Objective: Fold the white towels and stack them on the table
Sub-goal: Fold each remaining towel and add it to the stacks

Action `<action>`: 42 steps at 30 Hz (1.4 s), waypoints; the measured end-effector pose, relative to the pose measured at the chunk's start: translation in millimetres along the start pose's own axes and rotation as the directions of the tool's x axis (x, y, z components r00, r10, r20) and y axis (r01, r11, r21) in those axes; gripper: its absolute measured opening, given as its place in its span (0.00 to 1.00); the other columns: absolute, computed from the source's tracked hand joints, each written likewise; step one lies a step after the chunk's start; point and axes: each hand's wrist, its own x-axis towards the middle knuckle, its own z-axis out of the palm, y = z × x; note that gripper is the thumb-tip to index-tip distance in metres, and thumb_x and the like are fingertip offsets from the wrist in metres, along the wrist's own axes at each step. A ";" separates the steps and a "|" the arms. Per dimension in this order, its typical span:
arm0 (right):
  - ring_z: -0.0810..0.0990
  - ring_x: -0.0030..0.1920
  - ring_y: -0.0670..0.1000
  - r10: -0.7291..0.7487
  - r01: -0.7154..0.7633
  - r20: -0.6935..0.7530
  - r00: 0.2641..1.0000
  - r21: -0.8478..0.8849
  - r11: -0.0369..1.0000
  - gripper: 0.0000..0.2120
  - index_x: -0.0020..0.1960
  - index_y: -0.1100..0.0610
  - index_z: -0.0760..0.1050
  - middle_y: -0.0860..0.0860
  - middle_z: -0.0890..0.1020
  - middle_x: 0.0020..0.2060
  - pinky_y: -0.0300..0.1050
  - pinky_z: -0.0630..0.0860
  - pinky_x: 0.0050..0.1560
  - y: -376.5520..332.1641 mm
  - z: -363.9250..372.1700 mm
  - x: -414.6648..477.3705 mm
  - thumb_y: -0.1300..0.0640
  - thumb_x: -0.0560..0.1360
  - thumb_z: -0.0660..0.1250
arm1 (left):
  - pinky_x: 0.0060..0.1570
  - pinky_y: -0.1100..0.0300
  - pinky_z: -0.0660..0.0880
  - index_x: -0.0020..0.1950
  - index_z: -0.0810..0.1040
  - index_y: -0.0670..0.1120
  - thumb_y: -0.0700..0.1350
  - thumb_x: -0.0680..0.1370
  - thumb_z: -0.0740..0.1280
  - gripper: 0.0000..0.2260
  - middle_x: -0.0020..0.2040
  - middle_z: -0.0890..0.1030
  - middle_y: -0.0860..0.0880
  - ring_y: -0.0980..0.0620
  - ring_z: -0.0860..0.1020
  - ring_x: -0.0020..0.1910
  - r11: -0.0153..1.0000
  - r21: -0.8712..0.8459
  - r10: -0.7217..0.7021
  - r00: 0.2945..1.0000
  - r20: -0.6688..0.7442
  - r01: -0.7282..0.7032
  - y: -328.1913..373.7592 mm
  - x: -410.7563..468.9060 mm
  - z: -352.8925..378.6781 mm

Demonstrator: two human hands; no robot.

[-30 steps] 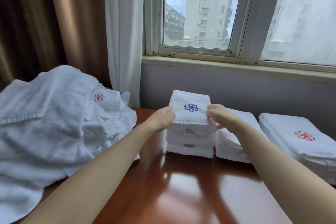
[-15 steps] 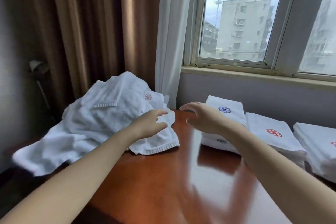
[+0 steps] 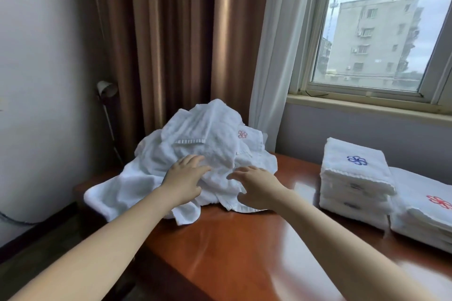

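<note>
Towels, unfolded, sat in one loose heap at the far left end of the table, and that was where we had both hands. The heap lay straight ahead of us and a touch to the left. It sprawled wider than tall, its long run going left to right, with the left side sagging past the table's end.

Our left hand was the one farther in, fingers spread and fairly straight, lying on the front slope of the heap and gripping nothing. Our right hand was at the near right hem, fingers splayed and loosely bent, also holding nothing; whether it touched the cloth we could not tell. As we judged it, the left looked better placed to lift a top layer and the right to catch the hem.

Now the count: two hands and one heap, though how many towels were tangled in it we could not say. One red flower mark showed near its top. Off to the right, well apart from the heap, stood two folded stacks: the blue-flower stack and, right beside it, the red-flower stack, cut off by the edge of view.
</note>
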 end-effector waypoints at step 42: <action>0.85 0.45 0.50 0.562 -0.280 0.075 0.824 0.916 0.288 0.12 0.45 0.42 0.84 0.49 0.87 0.42 0.46 0.78 0.49 77.3 -42.6 -212.1 0.45 0.66 0.64 | 0.38 0.58 0.71 0.38 0.76 0.56 0.64 0.77 0.64 0.15 0.35 0.78 0.58 0.59 0.76 0.37 0.672 -0.621 0.359 0.911 -0.204 -0.404 223.0 -13.6 -12.8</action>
